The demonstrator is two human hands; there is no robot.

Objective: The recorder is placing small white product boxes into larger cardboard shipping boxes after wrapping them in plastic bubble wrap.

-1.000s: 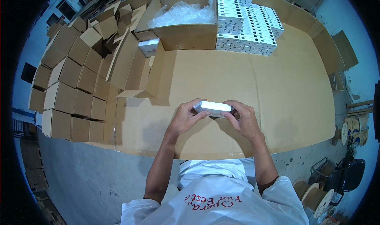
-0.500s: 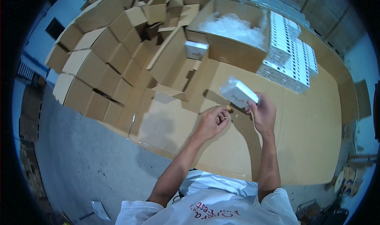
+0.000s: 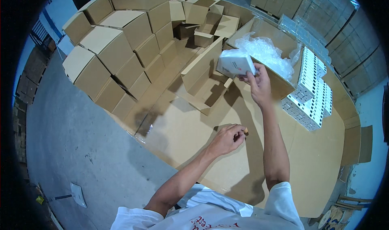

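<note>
My right hand point(image 3: 256, 83) is stretched forward and grips a small white box point(image 3: 235, 63), holding it in the air above an open brown carton point(image 3: 201, 86) that lies on the cardboard-covered table point(image 3: 308, 157). My left hand point(image 3: 227, 139) hovers low over the table nearer to me, fingers curled with nothing visible in them. Just beyond the white box stands a large open carton point(image 3: 283, 39) filled with clear plastic wrap point(image 3: 265, 52).
Rows of small white boxes point(image 3: 312, 94) are stacked on the table to the right. Many closed brown cartons point(image 3: 109, 47) are piled at the left and back. Grey concrete floor point(image 3: 73, 149) lies to the left, with a small tool point(image 3: 77, 194) on it.
Both hands held the white box close to me a second ago. The left hand let go, and the right hand carried the box forward and left, over the open carton.
</note>
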